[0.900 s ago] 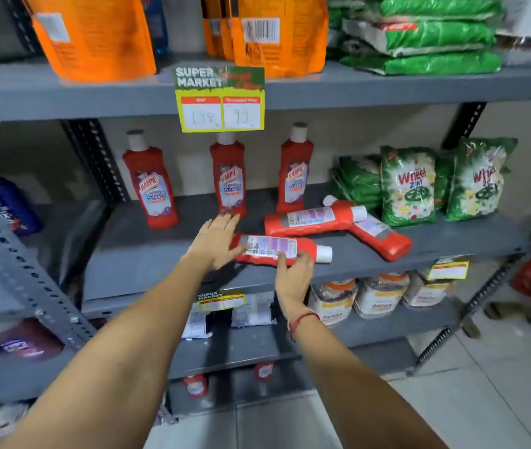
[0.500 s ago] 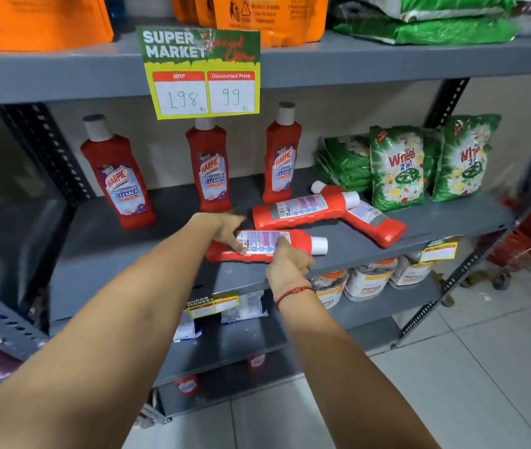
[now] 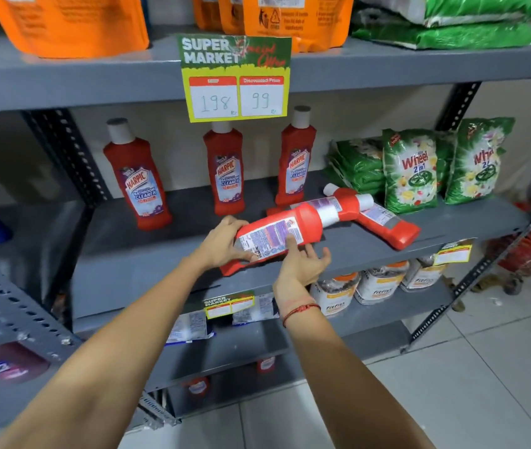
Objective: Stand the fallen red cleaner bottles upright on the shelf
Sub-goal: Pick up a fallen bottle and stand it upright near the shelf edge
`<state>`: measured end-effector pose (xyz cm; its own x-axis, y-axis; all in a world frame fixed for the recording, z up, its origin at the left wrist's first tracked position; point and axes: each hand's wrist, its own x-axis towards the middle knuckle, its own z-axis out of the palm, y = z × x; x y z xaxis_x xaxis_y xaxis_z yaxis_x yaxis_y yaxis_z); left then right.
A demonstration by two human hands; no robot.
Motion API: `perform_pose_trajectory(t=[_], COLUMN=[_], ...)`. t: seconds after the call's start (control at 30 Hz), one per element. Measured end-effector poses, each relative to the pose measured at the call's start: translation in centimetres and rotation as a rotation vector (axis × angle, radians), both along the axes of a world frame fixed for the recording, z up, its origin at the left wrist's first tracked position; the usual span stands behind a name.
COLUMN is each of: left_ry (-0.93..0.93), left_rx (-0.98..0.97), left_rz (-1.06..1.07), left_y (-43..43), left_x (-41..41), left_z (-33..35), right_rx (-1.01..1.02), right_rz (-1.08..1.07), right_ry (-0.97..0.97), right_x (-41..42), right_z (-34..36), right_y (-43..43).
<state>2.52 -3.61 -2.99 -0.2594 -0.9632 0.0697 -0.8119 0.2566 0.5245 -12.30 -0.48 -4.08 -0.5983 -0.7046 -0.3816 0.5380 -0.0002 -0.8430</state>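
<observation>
Red plastic fills the middle of the view: a fallen cleaner bottle (image 3: pixel 277 236) is lifted off the grey shelf (image 3: pixel 147 264), tilted with its base low at the left and its white cap up at the right, back label facing the camera. The left hand (image 3: pixel 225 244) comes in from the lower left on a long straight forearm and wraps the bottle's lower body, thumb over the label and fingers curled behind it. The right hand (image 3: pixel 303 264) reaches up from below with the palm turned up and the fingers spread loosely; its index fingertip touches the label, while the other fingers hang free under the bottle, so it steadies more than grips. A red thread bracelet (image 3: pixel 300 311) circles that wrist. Behind the lifted bottle, two more red bottles lie on their sides, one (image 3: pixel 348 204) mostly hidden by it and another (image 3: pixel 387 222) pointing its base toward the shelf's front right. Three upright bottles stand along the back, at the left (image 3: pixel 137 176), middle (image 3: pixel 225 170) and right (image 3: pixel 296 160). Green detergent bags (image 3: pixel 410 170) stand at the right end, and a yellow price tag (image 3: pixel 235 79) hangs from the shelf above.
</observation>
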Motion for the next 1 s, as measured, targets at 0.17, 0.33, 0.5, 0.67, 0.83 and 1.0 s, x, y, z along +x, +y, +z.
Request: perform_pose_trajectory(t=[0.17,0.33,0.5,0.67,0.83,1.0], left_ry=[0.3,0.517,0.668,0.769,0.826,0.872], left_rx=[-0.141,-0.17,-0.217,-0.186,-0.15,-0.137], left_rz=[0.193,0.35,0.481,0.543,0.564,0.599], left_y=[3.5,5.8,7.3,7.8,7.9,7.9], left_x=[2.7,5.8,10.1,12.7,13.2,12.8], left_z=[-0.1,0.2,1.2,-0.1,-1.8,-1.9], right_rx=[-0.22,-0.398,-0.49,-0.504,-0.506,-0.493], right_rz=[0.57,0.815,0.985,1.088,1.134,1.135], right_ry=[0.126,0.339,0.6,0.85,0.953,0.981], right_x=[1.0,4.6,10.0,13.8,15.0,15.0], right_z=[1.3,4.9,8.2,7.7,6.6,6.4], right_y=[-0.3,-1.2,-1.4,-1.9,-1.8,-2.1])
